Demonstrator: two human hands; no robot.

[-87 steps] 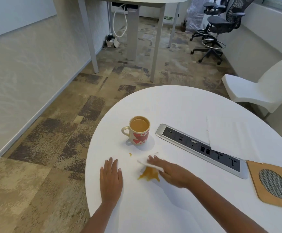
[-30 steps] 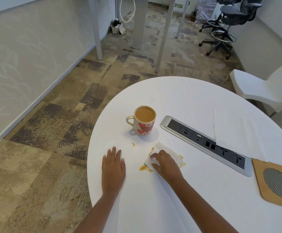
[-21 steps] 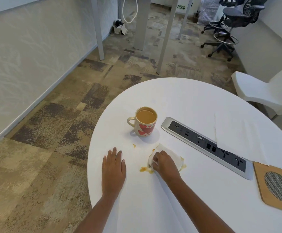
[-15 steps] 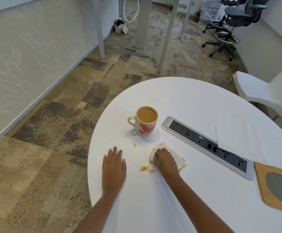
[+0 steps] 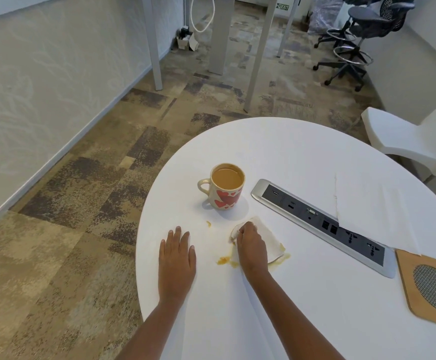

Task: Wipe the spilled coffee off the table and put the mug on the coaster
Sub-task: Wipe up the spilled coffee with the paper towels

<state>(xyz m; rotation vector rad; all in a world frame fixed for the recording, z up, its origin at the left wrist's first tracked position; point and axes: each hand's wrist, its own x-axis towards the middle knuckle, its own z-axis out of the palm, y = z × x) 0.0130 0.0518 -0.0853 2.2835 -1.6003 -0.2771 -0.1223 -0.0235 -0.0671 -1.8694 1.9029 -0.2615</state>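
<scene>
A cream mug with red hearts, full of coffee, stands on the round white table. My right hand grips a white paper tissue with curled fingers and presses it onto the spill in front of the mug. Brown coffee smears show to the left of the tissue and along its lower right edge, and a small drop lies nearer the mug. My left hand rests flat on the table, fingers straight. A wooden coaster with a mesh centre lies at the table's right edge.
A silver and black socket strip runs diagonally between mug and coaster. A large sheet of white paper towel lies behind it. A white chair stands at the right, office stools and desk legs farther back.
My right hand has brought the tissue down onto the spill and bunched it, rubbing over the puddle; most of the puddle is now under the tissue. My left hand has stayed flat.
</scene>
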